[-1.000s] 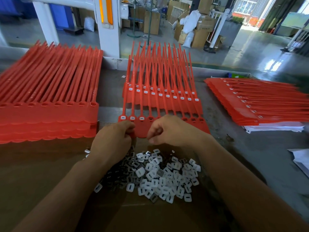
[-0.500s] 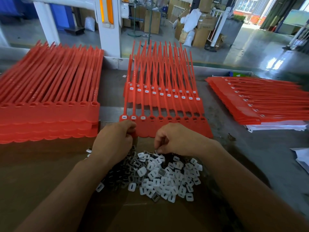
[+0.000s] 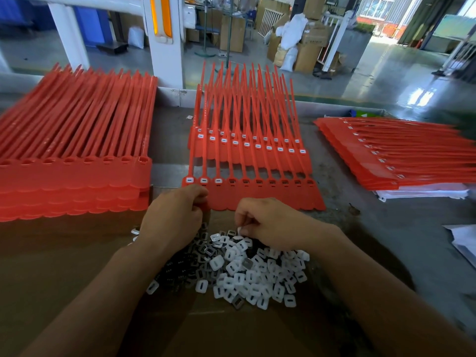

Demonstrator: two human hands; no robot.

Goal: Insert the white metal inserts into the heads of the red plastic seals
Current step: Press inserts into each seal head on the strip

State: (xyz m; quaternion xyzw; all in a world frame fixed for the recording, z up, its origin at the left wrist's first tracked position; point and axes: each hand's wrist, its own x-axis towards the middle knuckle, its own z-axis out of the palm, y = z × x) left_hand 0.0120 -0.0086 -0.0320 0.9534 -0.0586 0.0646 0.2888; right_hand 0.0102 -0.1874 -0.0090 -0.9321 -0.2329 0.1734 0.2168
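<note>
Head cam: right hand (image 3: 270,225) grip is pinched narrow at the far edge of the white inserts (image 3: 247,269) pile, can't tell if it's got one. Left hand (image 3: 175,217) grips the red seal strip (image 3: 257,194) by its near-left corner. Next empty head (image 3: 231,181) sits just beyond the right grip, slightly left. Seals run lengthwise straight away, tails pointing far
</note>
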